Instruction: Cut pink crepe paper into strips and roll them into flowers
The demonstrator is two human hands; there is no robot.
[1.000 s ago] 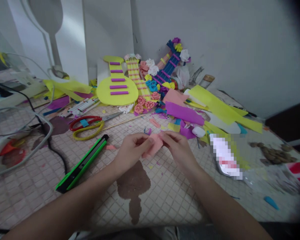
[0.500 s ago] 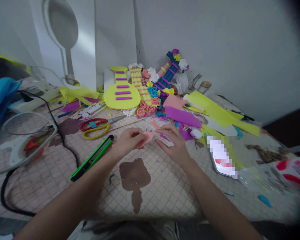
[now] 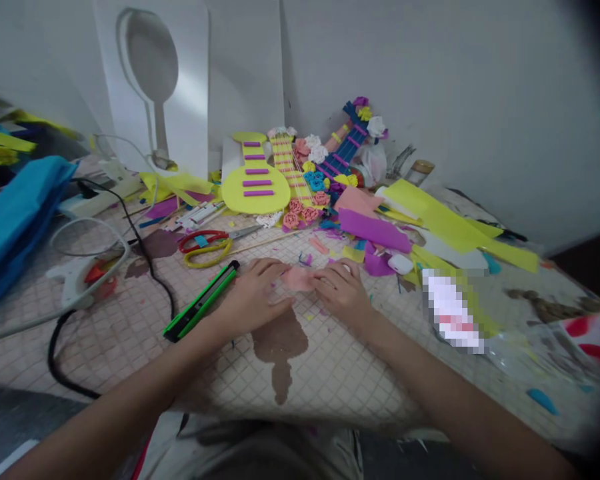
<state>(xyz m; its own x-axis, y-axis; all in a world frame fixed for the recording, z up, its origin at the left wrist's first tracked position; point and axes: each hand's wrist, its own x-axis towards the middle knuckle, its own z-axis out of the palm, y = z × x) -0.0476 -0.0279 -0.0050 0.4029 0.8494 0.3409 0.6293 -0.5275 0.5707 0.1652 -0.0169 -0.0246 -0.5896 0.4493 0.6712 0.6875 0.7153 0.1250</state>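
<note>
A small pink foam piece (image 3: pixel 297 278) lies on the checked tablecloth (image 3: pixel 330 373) between my two hands. My left hand (image 3: pixel 254 297) rests palm down at its left edge, fingers bent and pressing on the piece. At the right edge my right hand (image 3: pixel 341 291) does the same, fingertips on the foam. Both hands lie low on the table. A green utility knife (image 3: pixel 200 302) lies just left of my left hand.
Red and yellow scissors (image 3: pixel 207 241) lie beyond the knife. Foam guitars (image 3: pixel 259 180) and flowers stand at the back. Purple and yellow sheets (image 3: pixel 430 217), a phone (image 3: pixel 453 312), a glue gun (image 3: pixel 83 280) with black cable, and blue foam (image 3: pixel 15 220) surround the spot.
The pink piece went from held up in both hands to pressed flat on the table. My right hand let go briefly, then came back onto it. The view shifted left.
</note>
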